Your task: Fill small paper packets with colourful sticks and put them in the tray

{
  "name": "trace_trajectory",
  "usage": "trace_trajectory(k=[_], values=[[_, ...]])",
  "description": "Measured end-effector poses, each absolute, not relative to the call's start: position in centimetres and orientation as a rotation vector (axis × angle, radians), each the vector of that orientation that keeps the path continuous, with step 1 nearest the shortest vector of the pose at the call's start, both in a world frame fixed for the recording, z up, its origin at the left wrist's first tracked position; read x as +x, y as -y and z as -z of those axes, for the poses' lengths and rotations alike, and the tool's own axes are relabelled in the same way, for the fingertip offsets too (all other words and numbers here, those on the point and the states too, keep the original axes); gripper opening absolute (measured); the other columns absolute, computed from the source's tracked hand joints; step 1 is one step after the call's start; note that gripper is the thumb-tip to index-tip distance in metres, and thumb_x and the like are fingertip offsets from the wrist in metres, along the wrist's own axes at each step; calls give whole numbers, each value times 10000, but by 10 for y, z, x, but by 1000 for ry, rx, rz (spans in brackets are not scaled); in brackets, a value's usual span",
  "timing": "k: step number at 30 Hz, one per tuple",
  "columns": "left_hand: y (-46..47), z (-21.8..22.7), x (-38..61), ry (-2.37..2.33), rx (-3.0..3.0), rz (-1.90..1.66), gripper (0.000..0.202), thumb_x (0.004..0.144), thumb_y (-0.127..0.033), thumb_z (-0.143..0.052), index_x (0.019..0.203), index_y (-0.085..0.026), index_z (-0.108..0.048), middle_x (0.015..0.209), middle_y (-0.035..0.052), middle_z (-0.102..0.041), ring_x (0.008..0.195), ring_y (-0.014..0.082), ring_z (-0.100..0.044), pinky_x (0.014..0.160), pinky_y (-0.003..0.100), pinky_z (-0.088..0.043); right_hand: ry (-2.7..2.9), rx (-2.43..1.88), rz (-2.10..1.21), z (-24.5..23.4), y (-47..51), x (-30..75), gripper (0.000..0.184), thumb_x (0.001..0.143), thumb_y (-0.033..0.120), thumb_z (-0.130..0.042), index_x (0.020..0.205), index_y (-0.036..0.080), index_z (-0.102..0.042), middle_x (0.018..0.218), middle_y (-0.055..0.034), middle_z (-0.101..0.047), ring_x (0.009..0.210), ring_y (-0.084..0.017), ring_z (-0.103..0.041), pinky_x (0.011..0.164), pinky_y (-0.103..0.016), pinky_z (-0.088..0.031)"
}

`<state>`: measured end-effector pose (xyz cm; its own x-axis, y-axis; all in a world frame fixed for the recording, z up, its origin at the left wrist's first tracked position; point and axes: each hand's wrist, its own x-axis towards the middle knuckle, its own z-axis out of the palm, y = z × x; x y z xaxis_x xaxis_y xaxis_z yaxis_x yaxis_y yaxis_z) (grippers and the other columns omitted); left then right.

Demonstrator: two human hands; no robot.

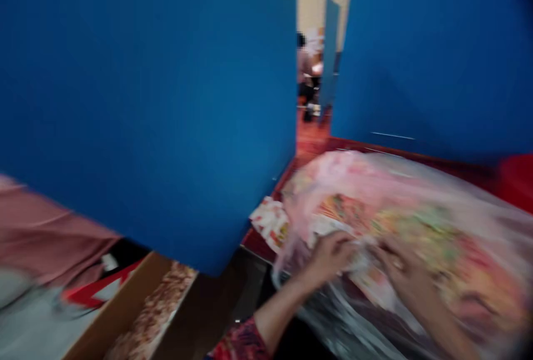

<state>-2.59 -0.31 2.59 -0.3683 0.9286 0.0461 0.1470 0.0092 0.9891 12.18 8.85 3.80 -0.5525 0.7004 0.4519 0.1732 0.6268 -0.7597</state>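
The picture is smeared by motion. A large clear plastic bag [400, 221] full of colourful packets lies on the red-covered table in front of me. My left hand [331, 254] rests on the bag's near side with its fingers curled into the plastic. My right hand [400, 265] lies beside it on the bag, fingers bent against the plastic; the blur hides how firm the grip is. One loose packet [270, 221] lies just left of the bag.
A blue partition [166, 99] stands at the left and another blue panel [433, 54] at the right. A cardboard box [125, 310] holding patterned packets sits low left. A person in a pink sleeve [45, 226] is at the far left. Another person [306, 71] stands far behind.
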Motion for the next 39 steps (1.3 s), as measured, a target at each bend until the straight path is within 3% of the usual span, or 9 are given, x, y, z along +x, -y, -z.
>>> trace_trajectory(k=[3, 8, 13, 16, 20, 23, 26, 31, 39], values=[[6, -32, -26, -1500, 1080, -1390, 221, 792, -401, -647, 847, -187, -669, 822, 14, -656, 819, 178, -567, 780, 282, -474, 2075, -808, -874, -41, -83, 128, 323, 973, 443, -531, 738, 230, -595, 756, -38, -634, 742, -211, -594, 701, -316, -451], [-4, -20, -29, -1504, 1067, -1267, 285, 823, -468, -647, 806, -183, -651, 740, -15, -608, 727, 154, -530, 685, 251, -436, 2039, -863, -1048, -38, -85, 130, 225, 942, 271, -556, 730, 211, -510, 720, 16, -543, 713, -154, -502, 704, -278, -369], [-4, -18, -17, -1595, 1101, -1201, 403, 862, -578, -563, 753, -193, -618, 646, -35, -529, 634, 145, -478, 601, 243, -396, 1958, -896, -1175, -36, -78, 135, 296, 935, 231, -565, 683, 203, -411, 645, 54, -416, 638, -120, -411, 621, -256, -280], [-5, -13, -13, -1681, 1127, -1202, 447, 861, -608, -534, 729, -192, -634, 641, -24, -541, 643, 155, -495, 613, 249, -406, 2007, -901, -1135, -31, -86, 148, 346, 993, 278, -534, 676, 201, -417, 645, 51, -438, 634, -120, -428, 628, -253, -292], [-3, -5, -19, -1747, 1077, -1238, 454, 807, -631, -591, 782, -189, -694, 718, 4, -632, 733, 192, -566, 686, 272, -465, 2149, -1175, -755, -17, -123, 197, 165, 989, 212, -548, 843, 196, -623, 844, -15, -630, 816, -168, -562, 775, -278, -386], [0, -3, -25, -1782, 1033, -1292, 441, 800, -623, -615, 796, -193, -712, 785, 18, -683, 812, 215, -604, 784, 290, -493, 2335, -1502, -233, -6, -153, 244, 145, 947, 136, -562, 922, 180, -697, 943, -96, -658, 911, -232, -563, 827, -332, -402], [1, -3, -25, -1790, 1017, -1292, 439, 808, -625, -618, 798, -197, -715, 796, 20, -686, 828, 221, -608, 788, 290, -497, 2567, -1466, 132, 2, -167, 270, 218, 961, 139, -556, 1095, 200, -717, 1080, -128, -642, 989, -264, -535, 846, -364, -399], [-1, -4, -20, -1761, 1034, -1257, 451, 814, -636, -613, 793, -197, -711, 760, 12, -656, 789, 210, -584, 725, 278, -488, 2755, -1273, 376, 8, -172, 272, 279, 1014, 153, -492, 1198, 211, -693, 1176, -143, -616, 1064, -293, -499, 897, -409, -393], [3, 0, -26, -1791, 1034, -1270, 396, 846, -578, -603, 826, -200, -720, 788, 5, -682, 820, 208, -600, 770, 271, -464, 2914, -934, 564, 12, -188, 281, 277, 1052, 155, -428, 1215, 150, -651, 1283, -149, -599, 1104, -287, -509, 985, -427, -375]])
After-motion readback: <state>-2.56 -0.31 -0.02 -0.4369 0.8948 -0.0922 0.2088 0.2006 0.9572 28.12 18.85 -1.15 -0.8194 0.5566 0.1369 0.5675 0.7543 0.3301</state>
